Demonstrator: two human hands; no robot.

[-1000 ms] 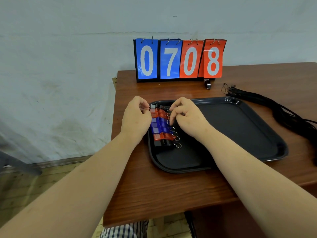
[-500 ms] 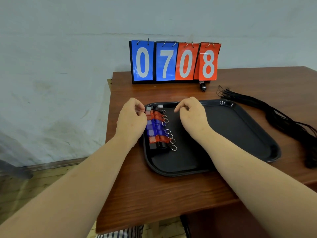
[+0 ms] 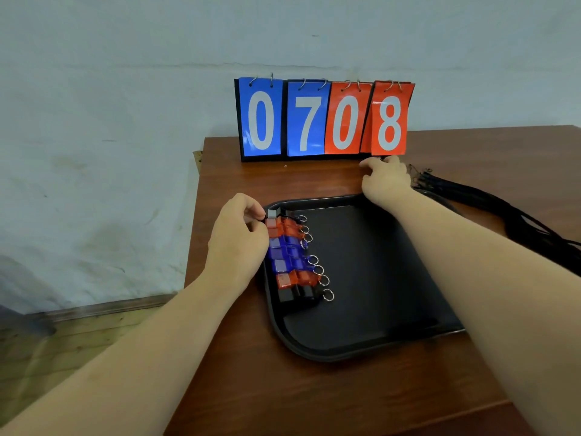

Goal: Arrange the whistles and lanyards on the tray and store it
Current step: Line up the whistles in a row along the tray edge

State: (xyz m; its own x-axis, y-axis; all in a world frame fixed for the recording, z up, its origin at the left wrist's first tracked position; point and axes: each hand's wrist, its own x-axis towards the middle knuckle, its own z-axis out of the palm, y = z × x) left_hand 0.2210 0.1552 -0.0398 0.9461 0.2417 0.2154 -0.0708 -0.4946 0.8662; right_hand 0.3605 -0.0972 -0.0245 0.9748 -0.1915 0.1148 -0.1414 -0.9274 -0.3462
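A black tray [image 3: 371, 347] lies on the wooden table [image 3: 298, 401]. Along its left side runs a row of several red, blue and black whistles [image 3: 290, 258], their key rings pointing right. My left hand [image 3: 237, 243] sits at the row's left, thumb and fingers pinching the mouthpiece end of the top whistles. My right hand [image 3: 386, 180] is stretched past the tray's far rim to the foot of the scoreboard. Its fingers curl down over a small black whistle, only a dark bit showing at the fingertips. A bundle of black lanyards [image 3: 503, 215] lies on the table right of the tray.
A flip scoreboard [image 3: 323, 118] reading 0708 stands at the table's back edge against the wall. The table's left edge drops off close beside the tray, with floor [image 3: 78, 328] below. The right half of the tray holds nothing.
My right hand left the whistle row and reached back to the lone whistle under the scoreboard. My left hand stayed at the row's left end.
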